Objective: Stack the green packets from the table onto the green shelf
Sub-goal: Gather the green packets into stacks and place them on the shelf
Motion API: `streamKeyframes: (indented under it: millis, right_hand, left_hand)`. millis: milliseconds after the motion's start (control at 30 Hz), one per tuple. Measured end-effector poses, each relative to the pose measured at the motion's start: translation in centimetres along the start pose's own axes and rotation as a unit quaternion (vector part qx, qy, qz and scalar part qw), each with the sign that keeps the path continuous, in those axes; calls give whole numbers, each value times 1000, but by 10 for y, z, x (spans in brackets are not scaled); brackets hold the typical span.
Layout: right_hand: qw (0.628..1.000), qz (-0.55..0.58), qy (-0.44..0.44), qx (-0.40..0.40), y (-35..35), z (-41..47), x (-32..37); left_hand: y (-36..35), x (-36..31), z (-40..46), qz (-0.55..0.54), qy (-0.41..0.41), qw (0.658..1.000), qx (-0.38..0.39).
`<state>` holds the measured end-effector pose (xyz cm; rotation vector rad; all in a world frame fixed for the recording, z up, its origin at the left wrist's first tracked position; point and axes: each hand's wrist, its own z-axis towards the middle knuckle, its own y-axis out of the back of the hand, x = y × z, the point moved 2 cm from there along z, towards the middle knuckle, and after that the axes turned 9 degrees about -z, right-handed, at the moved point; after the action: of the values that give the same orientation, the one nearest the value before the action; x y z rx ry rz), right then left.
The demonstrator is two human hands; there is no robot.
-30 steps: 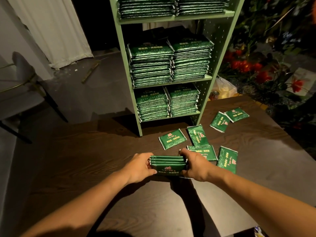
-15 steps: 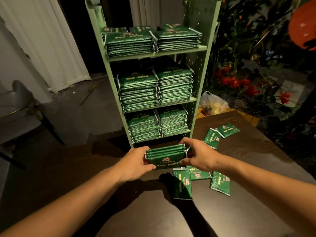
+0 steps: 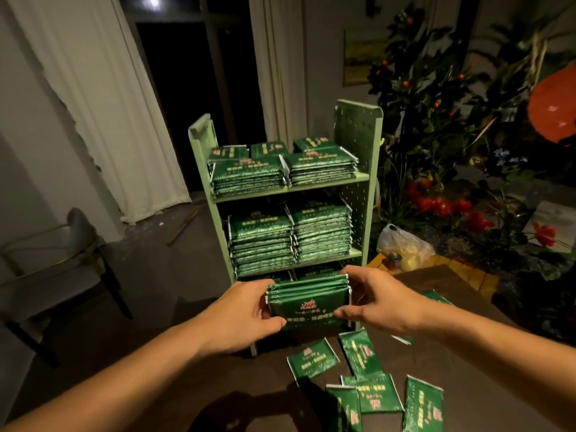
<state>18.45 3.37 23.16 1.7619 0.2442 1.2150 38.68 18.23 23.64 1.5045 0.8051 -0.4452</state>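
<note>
A small stack of green packets [image 3: 308,302] is held level between both hands, in front of the green shelf [image 3: 358,145], whose tiers carry packet piles [image 3: 290,238]. Loose packets [image 3: 313,358] lie flat on the table [image 3: 486,385].

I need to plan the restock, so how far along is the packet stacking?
Done: the green shelf already carries tall packet stacks on its upper tiers. In hand: the left hand and right hand grip a small bundle of green packets in front of the shelf. Left: several loose packets lie on the dark table.
</note>
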Motion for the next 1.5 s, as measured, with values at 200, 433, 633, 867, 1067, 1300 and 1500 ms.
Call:
streamKeyframes:
  millis: [200, 433, 633, 867, 1067, 1300, 1500]
  right_hand:
    - [999, -14, 24, -20, 40, 0, 29]
    - [988, 151, 44, 5, 70, 12, 55]
    - [950, 309, 49, -1, 78, 24, 71]
    - [953, 219, 133, -165, 89, 22, 75]
    - [747, -411, 391, -347, 97, 17, 95]
    - [724, -341, 431, -417, 101, 26, 110]
    - [763, -279, 356, -462, 122, 46, 116]
  left_hand:
    - [37, -27, -2, 29, -15, 998, -54]
    - [73, -53, 2, 55, -99, 986, -123]
    - [80, -74, 16, -354, -65, 910, -205]
    - [99, -87, 25, -439, -45, 856, -267]
    - [109, -101, 32, -502, -18, 845, -185]
    - [117, -105, 36, -524, -12, 838, -150]
    - [147, -84, 38, 1, -107, 937, -332]
